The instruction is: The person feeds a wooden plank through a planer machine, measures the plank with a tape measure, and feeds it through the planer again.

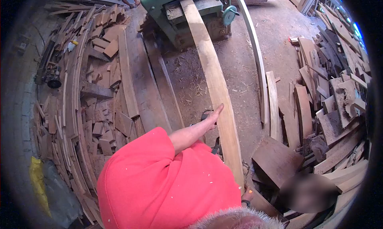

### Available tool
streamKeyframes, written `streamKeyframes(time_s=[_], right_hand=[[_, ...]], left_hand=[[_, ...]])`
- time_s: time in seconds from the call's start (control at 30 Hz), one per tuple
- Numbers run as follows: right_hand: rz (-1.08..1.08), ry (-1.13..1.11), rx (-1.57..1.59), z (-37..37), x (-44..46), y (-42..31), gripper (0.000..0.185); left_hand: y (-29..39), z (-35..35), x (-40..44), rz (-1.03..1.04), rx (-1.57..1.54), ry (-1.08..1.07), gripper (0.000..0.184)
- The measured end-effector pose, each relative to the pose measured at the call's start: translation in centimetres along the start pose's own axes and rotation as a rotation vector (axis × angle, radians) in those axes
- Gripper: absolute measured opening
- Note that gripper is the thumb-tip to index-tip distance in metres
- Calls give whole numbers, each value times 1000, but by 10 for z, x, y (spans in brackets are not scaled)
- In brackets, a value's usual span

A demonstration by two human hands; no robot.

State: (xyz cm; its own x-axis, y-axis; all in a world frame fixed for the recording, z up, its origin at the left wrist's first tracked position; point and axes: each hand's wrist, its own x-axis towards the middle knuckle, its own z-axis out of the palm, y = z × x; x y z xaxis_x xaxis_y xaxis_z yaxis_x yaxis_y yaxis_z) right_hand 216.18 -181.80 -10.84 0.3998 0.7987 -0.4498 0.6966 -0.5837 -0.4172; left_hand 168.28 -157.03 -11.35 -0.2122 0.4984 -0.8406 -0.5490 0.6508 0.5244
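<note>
A long pale plank (217, 79) runs from the green machine (185, 13) down to the red-shirted body. My left hand (214, 116) grips the plank's left edge about midway, one digit lying over its top face; the other fingers are mostly hidden. Beside the near end of the plank, my right hand (247, 195) holds its right edge, with a dark band at the wrist. Much of this hand is out of sight. The plank's far end lies on the machine's metal bed.
Offcuts (105, 47) and long boards (139, 73) cover the left floor. A narrow upright board (257, 57) stands right of the machine. Stacked wood (335, 121) and a brown panel (277, 159) lie at right. Another person's hand (131, 4) shows at top left.
</note>
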Motion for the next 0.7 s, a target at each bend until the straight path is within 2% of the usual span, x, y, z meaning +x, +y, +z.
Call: streamKeyframes(time_s=[0.07, 0.13, 0.2, 0.27, 0.33, 0.43, 0.5, 0.57, 0.7], right_hand=[[108, -16, -85, 13, 13, 17, 46], [58, 18, -72, 5, 8, -7, 45], [6, 45, -60, 1, 7, -29, 44], [47, 12, -52, 0, 8, -37, 43], [57, 10, -35, 0, 8, -48, 43], [83, -9, -31, -1, 11, -66, 44], [108, -16, -42, 9, 18, -57, 44], [39, 18, -102, 27, 38, -17, 46], [69, -33, -30, 18, 31, -53, 50]], left_hand=[[15, 3, -7, 23, 45, -71, 108], [5, -4, 23, -9, 62, -36, 104], [16, -1, 18, 21, 56, -42, 103], [26, 1, 12, 46, 58, -54, 102], [29, 2, 23, 24, 92, 44, 102], [24, -6, 51, 75, -26, -50, 105], [36, -2, 38, 65, -10, -14, 105], [48, 1, 31, 58, 8, 20, 105], [66, 1, 19, 76, -60, 5, 99]])
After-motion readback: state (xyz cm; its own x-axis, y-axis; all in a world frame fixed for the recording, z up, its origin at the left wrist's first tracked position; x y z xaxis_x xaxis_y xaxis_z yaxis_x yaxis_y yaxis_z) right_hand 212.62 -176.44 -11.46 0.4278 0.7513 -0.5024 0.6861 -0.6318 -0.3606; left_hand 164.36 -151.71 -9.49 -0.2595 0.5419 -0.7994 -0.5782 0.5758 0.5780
